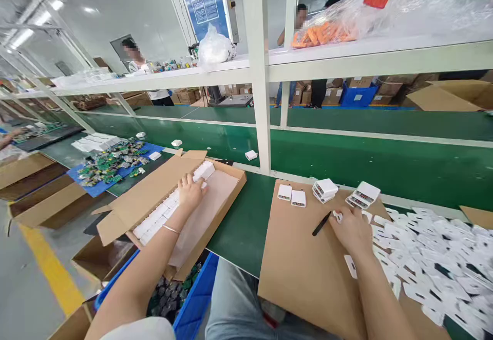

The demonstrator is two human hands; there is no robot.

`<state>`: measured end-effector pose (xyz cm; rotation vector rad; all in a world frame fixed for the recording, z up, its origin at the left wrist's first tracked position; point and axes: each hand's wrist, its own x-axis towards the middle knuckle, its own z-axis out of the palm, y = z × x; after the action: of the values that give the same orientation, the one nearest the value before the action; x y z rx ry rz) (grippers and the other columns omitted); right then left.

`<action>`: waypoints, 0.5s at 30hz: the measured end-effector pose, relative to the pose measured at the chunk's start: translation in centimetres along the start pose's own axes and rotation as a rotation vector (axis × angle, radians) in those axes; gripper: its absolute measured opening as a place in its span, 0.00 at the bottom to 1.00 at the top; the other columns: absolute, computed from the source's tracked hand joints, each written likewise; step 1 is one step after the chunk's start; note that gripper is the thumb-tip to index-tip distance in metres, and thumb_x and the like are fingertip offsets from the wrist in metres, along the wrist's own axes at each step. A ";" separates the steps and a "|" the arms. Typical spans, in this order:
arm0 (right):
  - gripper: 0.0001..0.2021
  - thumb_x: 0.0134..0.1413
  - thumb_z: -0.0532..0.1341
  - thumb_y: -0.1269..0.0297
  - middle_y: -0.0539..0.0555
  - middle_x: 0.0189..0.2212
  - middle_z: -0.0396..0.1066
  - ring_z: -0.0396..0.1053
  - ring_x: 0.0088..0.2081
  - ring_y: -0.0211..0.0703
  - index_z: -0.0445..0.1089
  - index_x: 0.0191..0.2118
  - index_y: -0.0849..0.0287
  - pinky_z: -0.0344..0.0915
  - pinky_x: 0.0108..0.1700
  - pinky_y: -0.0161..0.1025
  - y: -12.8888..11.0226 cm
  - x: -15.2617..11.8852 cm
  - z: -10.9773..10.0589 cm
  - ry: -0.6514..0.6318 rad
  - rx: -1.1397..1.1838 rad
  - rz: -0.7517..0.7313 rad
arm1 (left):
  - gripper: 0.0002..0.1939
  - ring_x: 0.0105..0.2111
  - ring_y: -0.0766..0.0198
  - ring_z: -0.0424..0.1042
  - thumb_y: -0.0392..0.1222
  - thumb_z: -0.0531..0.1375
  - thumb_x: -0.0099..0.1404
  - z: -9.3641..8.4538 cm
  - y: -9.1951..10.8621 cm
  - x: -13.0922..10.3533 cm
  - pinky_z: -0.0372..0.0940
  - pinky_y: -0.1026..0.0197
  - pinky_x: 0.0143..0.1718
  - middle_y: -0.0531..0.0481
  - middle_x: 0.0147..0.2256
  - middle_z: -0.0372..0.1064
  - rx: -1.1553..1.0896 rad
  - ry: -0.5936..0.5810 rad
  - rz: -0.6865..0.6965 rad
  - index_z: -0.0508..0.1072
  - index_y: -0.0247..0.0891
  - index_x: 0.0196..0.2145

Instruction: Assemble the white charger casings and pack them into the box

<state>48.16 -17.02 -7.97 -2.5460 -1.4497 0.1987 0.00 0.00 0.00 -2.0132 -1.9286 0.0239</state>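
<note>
Our left hand curls over white cases rowed in the open carton, probably to save room; whether it grips one, we cannot tell. Our right hand bunches its fingers beside a black tool over cardboard, its hold unclear.

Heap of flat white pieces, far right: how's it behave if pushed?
The heap would probably slide and spread rather than move as one: pieces overlap at odd angles, with nothing visible binding them. Each is likely light, being thin and small. They look fairly stiff, with crisp edges and no obvious sagging.
</note>
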 end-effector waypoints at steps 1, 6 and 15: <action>0.19 0.64 0.52 0.55 0.65 0.51 0.64 0.66 0.53 0.66 0.71 0.53 0.57 0.66 0.50 0.54 0.0 -0.1 -0.1 -0.009 0.008 0.008 | 0.20 0.62 0.37 0.54 0.51 0.58 0.69 0.0 -0.1 0.0 0.52 0.41 0.62 0.31 0.60 0.56 -0.008 -0.014 -0.005 0.76 0.39 0.54; 0.20 0.64 0.52 0.54 0.65 0.51 0.65 0.67 0.53 0.65 0.69 0.54 0.58 0.66 0.51 0.54 -0.2 -0.3 -0.4 -0.009 0.027 0.014 | 0.22 0.61 0.36 0.57 0.53 0.59 0.69 -0.1 -0.6 0.4 0.57 0.42 0.58 0.32 0.60 0.58 -0.033 -0.087 -0.034 0.74 0.45 0.56; 0.18 0.65 0.54 0.58 0.64 0.50 0.64 0.67 0.53 0.64 0.68 0.55 0.59 0.67 0.49 0.51 -0.3 0.0 -0.2 -0.015 0.002 -0.032 | 0.29 0.67 0.33 0.47 0.51 0.54 0.71 -5.0 7.7 0.5 0.48 0.36 0.63 0.26 0.67 0.49 -0.193 0.050 0.178 0.64 0.32 0.63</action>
<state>47.93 -16.87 -7.72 -2.5235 -1.4945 0.2149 8.72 -0.77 2.74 -2.2818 -1.7754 -0.1733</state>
